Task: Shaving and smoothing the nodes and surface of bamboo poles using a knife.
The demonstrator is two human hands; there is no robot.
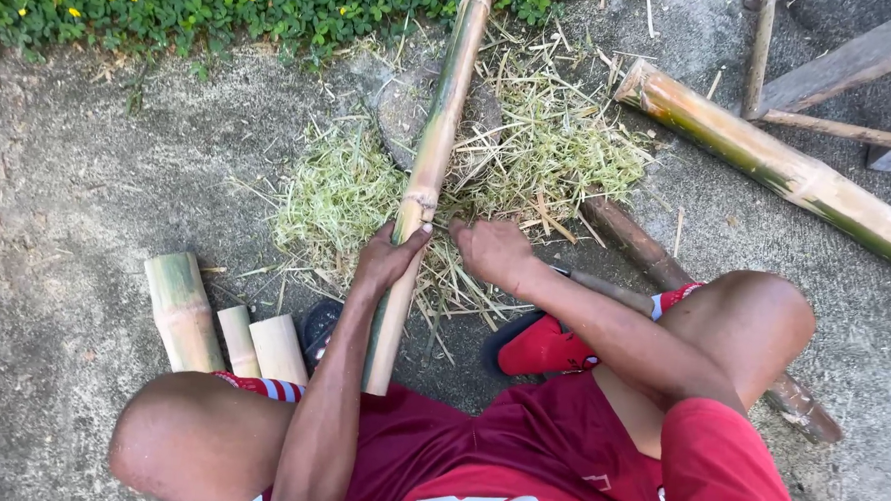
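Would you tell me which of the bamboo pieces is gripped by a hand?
The long bamboo pole over the shavings; the left hand grips it, unlike the three short pieces.

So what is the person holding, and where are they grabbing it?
The left hand grips the long bamboo pole partway along, just below its knot. The right hand is closed beside the pole; what it holds cannot be told.

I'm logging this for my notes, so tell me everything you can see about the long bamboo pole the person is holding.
The bamboo pole is a long, straight culm, pale tan with green streaks and a raised node ring near its middle. It lies slanted away from the person, its far end near the green plants, its near end between the knees. It rests across a heap of shavings. The left hand wraps it just below the node; the right hand sits beside it.
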